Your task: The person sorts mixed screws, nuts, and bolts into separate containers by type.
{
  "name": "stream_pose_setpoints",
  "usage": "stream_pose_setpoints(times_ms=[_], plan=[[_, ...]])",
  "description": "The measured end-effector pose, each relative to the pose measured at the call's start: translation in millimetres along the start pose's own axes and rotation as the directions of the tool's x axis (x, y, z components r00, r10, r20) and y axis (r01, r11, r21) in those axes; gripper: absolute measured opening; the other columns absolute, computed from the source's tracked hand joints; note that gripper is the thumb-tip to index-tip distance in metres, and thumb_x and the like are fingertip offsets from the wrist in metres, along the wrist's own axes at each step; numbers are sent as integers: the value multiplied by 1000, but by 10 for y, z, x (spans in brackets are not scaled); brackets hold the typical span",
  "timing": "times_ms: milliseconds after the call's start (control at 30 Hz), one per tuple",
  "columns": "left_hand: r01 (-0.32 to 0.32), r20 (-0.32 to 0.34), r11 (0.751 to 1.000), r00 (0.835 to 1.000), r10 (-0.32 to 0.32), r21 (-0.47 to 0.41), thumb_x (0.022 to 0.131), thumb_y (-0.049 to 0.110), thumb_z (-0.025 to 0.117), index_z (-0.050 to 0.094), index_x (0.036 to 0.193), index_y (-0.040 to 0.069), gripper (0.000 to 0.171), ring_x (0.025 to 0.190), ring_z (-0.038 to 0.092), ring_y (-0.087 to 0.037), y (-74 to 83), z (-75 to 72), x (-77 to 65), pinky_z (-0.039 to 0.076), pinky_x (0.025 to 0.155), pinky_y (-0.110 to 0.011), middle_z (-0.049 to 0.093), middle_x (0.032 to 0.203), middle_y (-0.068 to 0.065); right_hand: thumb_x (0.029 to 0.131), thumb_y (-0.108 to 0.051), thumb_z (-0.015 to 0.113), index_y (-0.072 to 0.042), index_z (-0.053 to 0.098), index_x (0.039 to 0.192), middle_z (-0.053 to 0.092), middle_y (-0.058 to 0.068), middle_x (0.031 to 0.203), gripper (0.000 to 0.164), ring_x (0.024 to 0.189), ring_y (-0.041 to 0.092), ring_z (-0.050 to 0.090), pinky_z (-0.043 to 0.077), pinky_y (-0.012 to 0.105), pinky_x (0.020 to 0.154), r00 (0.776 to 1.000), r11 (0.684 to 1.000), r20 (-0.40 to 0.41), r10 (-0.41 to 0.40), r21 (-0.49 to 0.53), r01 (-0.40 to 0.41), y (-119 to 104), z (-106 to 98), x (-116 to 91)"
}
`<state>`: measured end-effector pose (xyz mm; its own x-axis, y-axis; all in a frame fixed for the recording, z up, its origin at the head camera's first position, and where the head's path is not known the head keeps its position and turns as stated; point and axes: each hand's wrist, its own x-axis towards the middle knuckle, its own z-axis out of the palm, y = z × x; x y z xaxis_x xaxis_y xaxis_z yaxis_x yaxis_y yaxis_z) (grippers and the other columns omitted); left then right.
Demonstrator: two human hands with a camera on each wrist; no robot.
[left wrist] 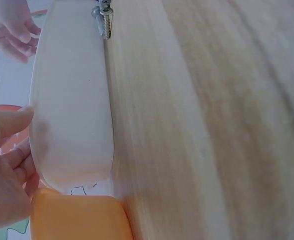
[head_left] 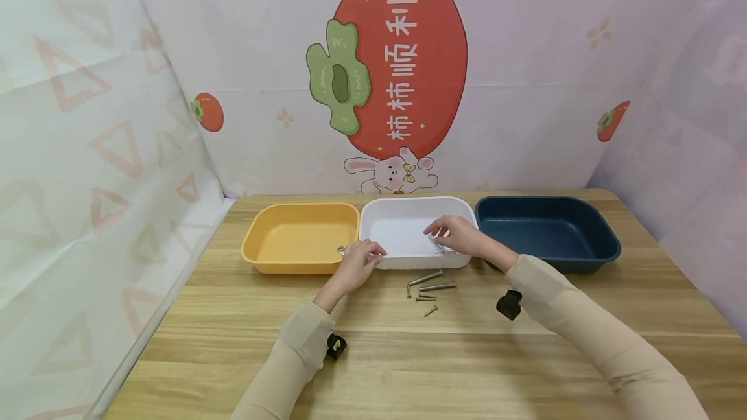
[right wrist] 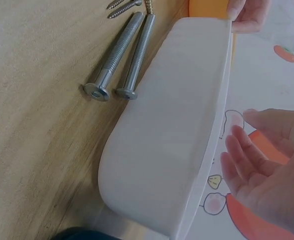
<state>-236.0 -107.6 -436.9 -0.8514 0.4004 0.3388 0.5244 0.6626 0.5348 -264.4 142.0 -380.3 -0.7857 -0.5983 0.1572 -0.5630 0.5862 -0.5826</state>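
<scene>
Right hand [right wrist: 269,162] hovering loosely beside a white tray [right wrist: 169,110], left hand [right wrist: 250,16] gripping its rim, two long bolts [right wrist: 118,54] lying nearby on a wooden table [right wrist: 37,110].

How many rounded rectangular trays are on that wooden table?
3, in a row: the yellow plastic tray at left, the white plastic tray in the middle, the dark blue plastic tray at right.

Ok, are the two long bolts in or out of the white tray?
Out: both bolts lie on the wooden table, outside the white tray.
</scene>
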Motion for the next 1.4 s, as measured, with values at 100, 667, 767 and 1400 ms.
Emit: stream_pose_setpoints(times_ms=[100,667,767,1400], plan=[[2,0,1000,1000,-2,-2,83,7,59,62,86,7,4,85,52,-22,1,-1,1,32,85,-43,59,83,-3,80,4,58,6,62,99,61,15,86,20,79,23,55,46,28,65,1000,1000,7,-14,17,14,-18,3,-43],[5,-6,1000,1000,-5,0,83,7,59,62,86,6,5,85,53,-21,4,8,1,31,86,-43,59,83,-4,82,-1,59,4,62,102,62,14,91,21,78,16,54,47,27,69,1000,997,29,-10,79,7,-66,23,-321],[8,-4,1000,1000,-8,7,84,8,58,62,86,6,5,85,53,-21,1,9,3,31,86,-43,59,83,-4,81,0,59,4,62,100,62,14,89,20,76,16,55,47,27,68,1000,996,22,-12,87,10,-61,34,-348],[4,-6,1000,1000,-4,-11,83,7,59,62,87,5,5,86,52,-22,1,5,-4,31,86,-44,59,84,-4,80,2,58,4,62,98,63,14,88,18,78,12,55,46,25,68,999,990,36,-27,139,21,31,265,-526]])
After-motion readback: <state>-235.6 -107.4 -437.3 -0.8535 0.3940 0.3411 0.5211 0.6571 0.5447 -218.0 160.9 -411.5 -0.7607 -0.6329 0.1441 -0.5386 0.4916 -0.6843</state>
